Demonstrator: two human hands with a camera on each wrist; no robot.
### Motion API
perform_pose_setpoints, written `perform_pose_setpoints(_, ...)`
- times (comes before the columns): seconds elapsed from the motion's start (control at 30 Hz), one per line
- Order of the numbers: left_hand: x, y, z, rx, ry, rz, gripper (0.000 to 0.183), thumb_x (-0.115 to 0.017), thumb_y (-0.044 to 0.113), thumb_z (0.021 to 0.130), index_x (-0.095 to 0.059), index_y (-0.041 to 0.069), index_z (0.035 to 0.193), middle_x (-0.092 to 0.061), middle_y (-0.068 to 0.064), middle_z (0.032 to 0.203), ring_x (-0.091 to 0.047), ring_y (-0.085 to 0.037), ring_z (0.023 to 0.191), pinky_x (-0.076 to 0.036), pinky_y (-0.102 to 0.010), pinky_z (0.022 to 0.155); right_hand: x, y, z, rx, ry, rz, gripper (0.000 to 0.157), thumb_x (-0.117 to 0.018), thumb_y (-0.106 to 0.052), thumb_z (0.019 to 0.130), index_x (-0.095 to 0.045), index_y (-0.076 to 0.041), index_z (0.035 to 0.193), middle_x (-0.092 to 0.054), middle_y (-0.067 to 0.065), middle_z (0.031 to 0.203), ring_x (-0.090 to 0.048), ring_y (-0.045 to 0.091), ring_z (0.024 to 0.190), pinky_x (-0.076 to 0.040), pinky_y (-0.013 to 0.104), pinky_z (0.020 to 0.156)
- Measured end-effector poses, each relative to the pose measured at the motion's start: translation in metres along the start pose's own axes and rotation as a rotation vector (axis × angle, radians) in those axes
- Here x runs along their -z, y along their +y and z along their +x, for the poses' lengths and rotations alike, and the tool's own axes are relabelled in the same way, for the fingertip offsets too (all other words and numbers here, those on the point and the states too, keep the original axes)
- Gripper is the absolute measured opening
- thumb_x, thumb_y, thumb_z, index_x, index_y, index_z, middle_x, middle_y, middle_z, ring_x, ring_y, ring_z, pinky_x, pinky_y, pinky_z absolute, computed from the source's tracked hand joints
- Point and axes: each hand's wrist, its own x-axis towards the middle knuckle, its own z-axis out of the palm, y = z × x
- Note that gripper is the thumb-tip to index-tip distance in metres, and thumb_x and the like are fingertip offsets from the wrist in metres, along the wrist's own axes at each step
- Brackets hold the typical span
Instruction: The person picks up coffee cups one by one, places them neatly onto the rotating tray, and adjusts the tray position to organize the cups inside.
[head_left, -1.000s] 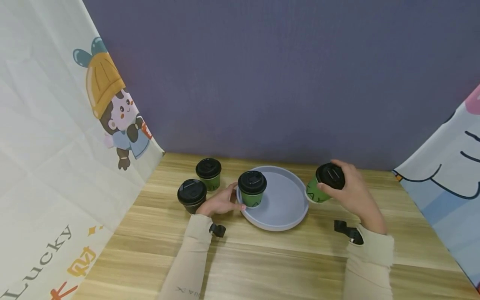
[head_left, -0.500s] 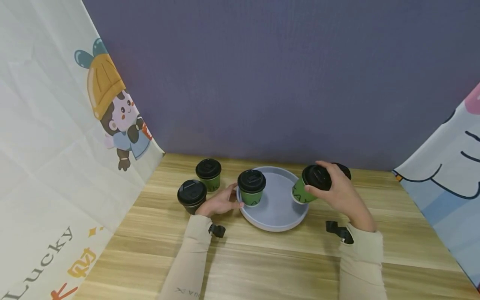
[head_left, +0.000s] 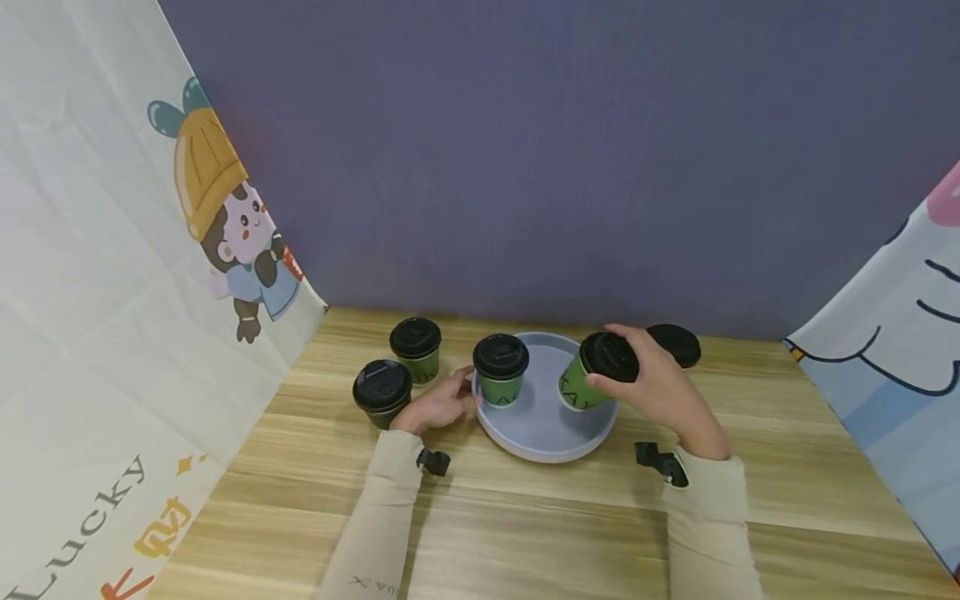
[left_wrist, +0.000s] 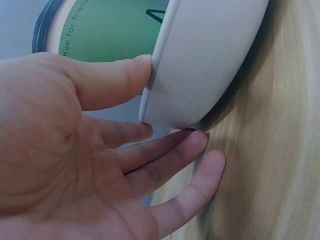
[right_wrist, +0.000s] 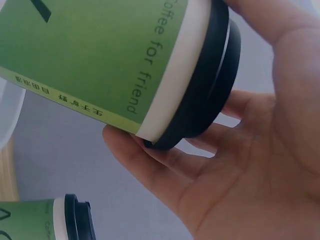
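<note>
In the head view my right hand (head_left: 651, 383) grips a green paper coffee cup (head_left: 577, 388) by its black lid end. That cup is tilted over the right part of a round grey-blue tray (head_left: 543, 446); whether its base touches the tray cannot be seen. A second green cup (head_left: 501, 389) stands upright inside the tray's left side. My left hand (head_left: 438, 407) touches the tray's left rim. In the left wrist view its thumb (left_wrist: 120, 77) rests at the rim (left_wrist: 200, 65), with the other fingers extended along the outer wall. Printed lettering (right_wrist: 145, 70) shows on the gripped cup.
Left of the tray stand a green lidded cup (head_left: 420, 358) and a dark lidded cup (head_left: 383, 396), the latter close to my left wrist. Behind my right hand shows another black lid (head_left: 675, 345). A dark blue-grey wall (head_left: 555, 167) bounds the wooden table (head_left: 540, 533) at the back.
My right hand has moved left with its cup, from beside the tray to over it, uncovering a black lid behind. The cup in the tray has shifted slightly back; my left hand stays near the rim.
</note>
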Motion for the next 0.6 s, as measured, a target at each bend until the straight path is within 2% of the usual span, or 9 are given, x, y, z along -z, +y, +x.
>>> perform_pose_setpoints(0.2,-0.001,0.0,0.001,0.02,0.018,0.007,0.066,-0.056,0.015,0.105,-0.024,0.001,0.161,-0.061,-0.023,0.138,-0.059,-0.032,0.129,-0.045,-0.047,0.109,-0.007,-0.009,0.004,0.029,-0.035,-0.001,0.092,-0.075,-0.055,0.089,-0.034,-0.01,0.159,-0.037,0.023,0.16,-0.038,0.048,0.144,-0.037,0.07,0.109)
perform_pose_setpoints(0.43,-0.007,0.003,0.018,0.051,0.084,0.019,0.062,-0.054,0.018,0.106,-0.028,0.003,0.16,-0.061,-0.021,0.14,-0.057,-0.032,0.132,-0.041,-0.049,0.114,-0.009,0.003,0.025,0.083,-0.082,-0.005,0.094,-0.076,-0.056,0.088,-0.035,-0.009,0.158,-0.038,0.022,0.16,-0.04,0.047,0.144,-0.038,0.067,0.11)
perform_pose_setpoints(0.6,-0.01,0.007,0.027,0.065,0.127,0.023,0.059,-0.054,0.017,0.106,-0.032,0.004,0.159,-0.062,-0.021,0.137,-0.06,-0.03,0.127,-0.044,-0.049,0.11,-0.009,0.01,0.038,0.111,-0.109,-0.016,0.094,-0.077,-0.058,0.086,-0.037,-0.011,0.157,-0.041,0.021,0.158,-0.046,0.046,0.14,-0.042,0.065,0.108)
